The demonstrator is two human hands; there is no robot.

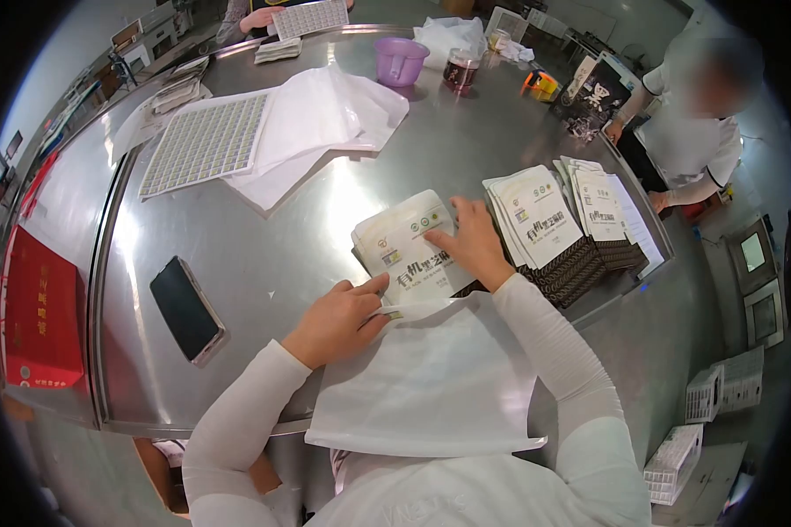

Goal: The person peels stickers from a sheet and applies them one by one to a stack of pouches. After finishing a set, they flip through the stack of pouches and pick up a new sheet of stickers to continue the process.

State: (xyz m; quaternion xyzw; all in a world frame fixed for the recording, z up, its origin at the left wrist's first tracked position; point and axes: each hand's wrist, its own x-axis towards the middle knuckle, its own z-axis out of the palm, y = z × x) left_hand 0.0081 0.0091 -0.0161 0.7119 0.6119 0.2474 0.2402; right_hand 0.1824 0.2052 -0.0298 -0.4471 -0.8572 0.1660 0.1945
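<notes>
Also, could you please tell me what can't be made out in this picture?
All in the head view:
- Top pouch's finest print: too small.
- Far co-worker's head: cut off by the top edge.
- Right co-worker's face: blurred.
- Cardboard box's contents: mostly hidden by the left sleeve and table.

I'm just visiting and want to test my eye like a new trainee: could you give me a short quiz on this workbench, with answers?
1. What lies on the steel table just to the left of the person's left hand?
a) a pair of scissors
b) a smartphone
c) a wooden spoon

2. True or false: stacks of printed packets stand to the right of the person's right hand.

3. Fill in the colour: the plastic jug near the far edge of the table is ____.

Key: 1. b; 2. true; 3. purple
</notes>
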